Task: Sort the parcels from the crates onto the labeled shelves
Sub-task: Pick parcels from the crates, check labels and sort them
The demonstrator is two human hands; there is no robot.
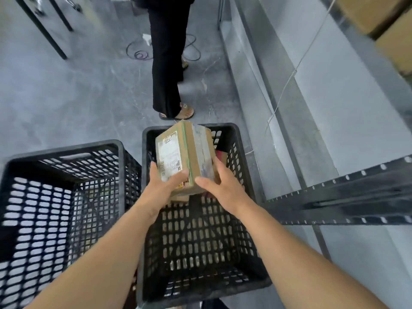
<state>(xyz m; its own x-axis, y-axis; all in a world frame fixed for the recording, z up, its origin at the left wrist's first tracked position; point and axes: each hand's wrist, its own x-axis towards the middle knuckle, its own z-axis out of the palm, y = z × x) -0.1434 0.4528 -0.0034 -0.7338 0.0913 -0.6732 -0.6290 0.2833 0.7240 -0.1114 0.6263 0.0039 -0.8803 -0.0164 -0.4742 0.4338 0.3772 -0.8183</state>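
**One parcel lifted, shelving still to come**

The sorting is under way but, judging by what shows, far from finished. A taped cardboard parcel (185, 152) with a white label on its upper face is held above the right crate (200, 241), clear of the rim and not yet on any shelf. Under it, more goods wait in that crate: a red package (221, 156) against the far side and a brown one (180, 198) just below the wrists. The left crate (66, 150) is blurred; I cannot tell whether anything lies in it. The metal shelf (345, 197) stands just to the right, and cardboard boxes (379, 18) sit on a level at the top right; no shelf label is readable. A second person (167, 63) stands on the floor beyond the crates.

The grip is two-handed and closed on the parcel's near end. The left hand (165, 186) cups the left side with its thumb laid across the label. The right hand (223, 186) wraps the right side, thumb on the near edge and fingers curled around the taped face.
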